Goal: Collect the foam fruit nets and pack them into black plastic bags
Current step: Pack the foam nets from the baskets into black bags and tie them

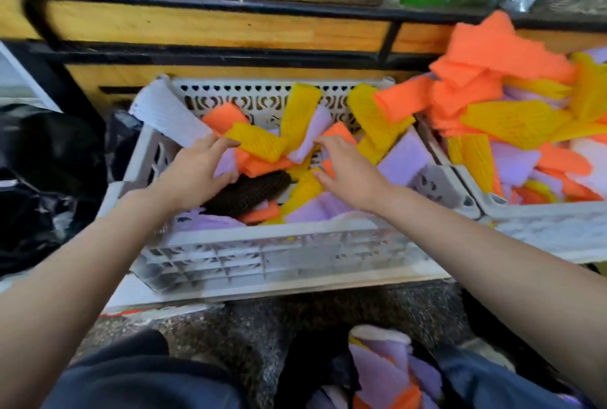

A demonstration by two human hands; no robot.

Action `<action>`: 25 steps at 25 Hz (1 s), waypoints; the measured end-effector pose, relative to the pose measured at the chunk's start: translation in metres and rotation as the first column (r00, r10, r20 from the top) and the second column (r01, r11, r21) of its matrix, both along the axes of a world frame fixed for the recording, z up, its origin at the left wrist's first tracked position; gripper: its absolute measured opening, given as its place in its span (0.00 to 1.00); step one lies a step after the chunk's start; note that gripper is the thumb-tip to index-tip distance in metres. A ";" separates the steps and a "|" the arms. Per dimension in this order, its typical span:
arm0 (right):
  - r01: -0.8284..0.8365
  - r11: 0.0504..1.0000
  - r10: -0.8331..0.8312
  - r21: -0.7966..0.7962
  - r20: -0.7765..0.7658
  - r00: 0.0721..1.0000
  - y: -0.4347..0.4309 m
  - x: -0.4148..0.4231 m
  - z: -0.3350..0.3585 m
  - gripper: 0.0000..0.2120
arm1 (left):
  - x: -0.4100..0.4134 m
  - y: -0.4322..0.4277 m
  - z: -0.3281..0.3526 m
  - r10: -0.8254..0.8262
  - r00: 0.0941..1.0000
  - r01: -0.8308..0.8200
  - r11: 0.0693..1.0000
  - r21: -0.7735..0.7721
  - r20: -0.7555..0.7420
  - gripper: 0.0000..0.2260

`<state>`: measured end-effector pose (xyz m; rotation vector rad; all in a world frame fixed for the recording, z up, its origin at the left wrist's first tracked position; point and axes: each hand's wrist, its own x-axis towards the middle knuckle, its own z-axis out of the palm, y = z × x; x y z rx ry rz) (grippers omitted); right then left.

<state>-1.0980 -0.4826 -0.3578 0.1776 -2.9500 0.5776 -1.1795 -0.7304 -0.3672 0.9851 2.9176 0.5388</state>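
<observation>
A white plastic crate (272, 237) in front of me holds several foam fruit nets (305, 112) in yellow, orange, purple, white and black. My left hand (193, 175) reaches into the crate from the left, its fingers stretched onto a yellow net (259, 142), with a purple net between fingers and thumb. My right hand (348, 172) is over the middle of the pile, its fingertips curled into purple and orange nets. A black net (253, 191) lies between the hands. A black plastic bag (315, 362) between my knees holds purple and orange nets.
A second white crate (542, 228) at the right is heaped with orange, yellow and purple nets. Another black bag (42, 178) lies crumpled on the left. A wooden shelf with black metal rails (210, 30) stands behind the crates. The floor is speckled stone.
</observation>
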 end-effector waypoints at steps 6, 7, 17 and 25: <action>-0.079 0.986 0.052 0.148 0.178 0.983 -0.043 -0.079 -0.034 0.35 | -0.045 -0.018 -0.026 0.124 0.939 -0.062 0.978 -0.199 0.321 0.36; -0.093 0.981 0.059 0.168 0.193 0.979 -0.049 -0.087 -0.038 0.37 | -0.048 -0.017 -0.028 0.126 0.935 -0.058 0.976 -0.208 0.330 0.37; -0.059 0.963 0.041 0.264 0.072 0.997 -0.053 -0.108 -0.038 0.21 | -0.046 -0.010 -0.014 0.234 0.960 -0.236 0.972 -0.009 0.151 0.07; 0.192 0.981 -0.187 0.016 -0.165 0.968 -0.026 -0.078 0.024 0.12 | -0.015 0.009 0.020 0.354 0.932 -0.340 0.795 0.501 0.071 0.05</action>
